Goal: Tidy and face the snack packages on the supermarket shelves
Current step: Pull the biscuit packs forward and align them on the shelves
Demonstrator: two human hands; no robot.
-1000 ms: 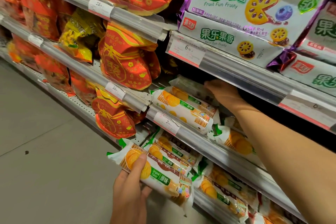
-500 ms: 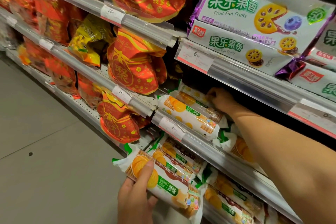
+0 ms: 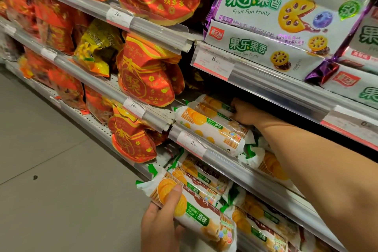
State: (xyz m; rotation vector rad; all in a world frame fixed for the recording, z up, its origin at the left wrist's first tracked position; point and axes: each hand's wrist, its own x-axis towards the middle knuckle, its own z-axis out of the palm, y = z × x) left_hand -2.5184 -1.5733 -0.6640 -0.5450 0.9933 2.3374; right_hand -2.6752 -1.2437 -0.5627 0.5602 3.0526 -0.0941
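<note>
The right hand (image 3: 244, 113) has drawn back a little along the middle shelf and now has its fingers curled on the rear biscuit roll (image 3: 214, 104), which has come forward and shows more of its wrapper behind the front roll (image 3: 210, 129). The left hand (image 3: 161, 225) has slid its thumb (image 3: 173, 196) up over the printed biscuits on the held roll (image 3: 194, 208), and that roll now sits slightly nearer the lower shelf's stack (image 3: 202, 178). The whole shelf view has shifted right and down as the head moved.
</note>
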